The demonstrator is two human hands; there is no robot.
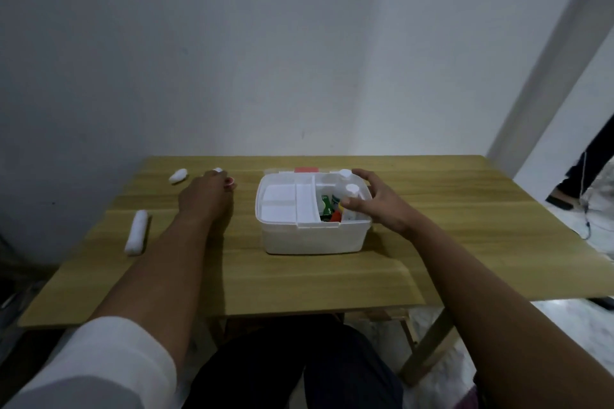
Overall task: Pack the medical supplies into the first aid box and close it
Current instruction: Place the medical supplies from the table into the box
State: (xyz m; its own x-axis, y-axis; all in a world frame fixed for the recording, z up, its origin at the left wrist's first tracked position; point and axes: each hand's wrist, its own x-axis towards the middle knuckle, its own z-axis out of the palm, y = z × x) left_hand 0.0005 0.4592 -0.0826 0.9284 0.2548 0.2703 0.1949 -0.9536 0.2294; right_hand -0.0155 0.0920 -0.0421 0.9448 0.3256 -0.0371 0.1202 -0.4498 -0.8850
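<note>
Seat the white bottle (pixel 351 201), pinched by right hand (pixel 375 206), upright in first aid box (pixel 312 236). Left hand (pixel 207 192) curled on small item (pixel 229 181); lift cleanly off surface (pixel 299 276).

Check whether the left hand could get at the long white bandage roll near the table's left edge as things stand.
Probably yes: the bandage roll lies alone beside the left forearm, nothing on it, though the left hand is busy farther back.

A white first aid box (pixel 314 213) stood open on the wooden table (pixel 299 276). The right hand (pixel 375 206) held a white bottle (pixel 350 201) inside its right compartment. The left hand (pixel 206 197) reached to a small red-and-white item (pixel 230 181), maybe touching it. Two white bandage rolls (pixel 136 237) (pixel 178 176) lay at the left.
</note>
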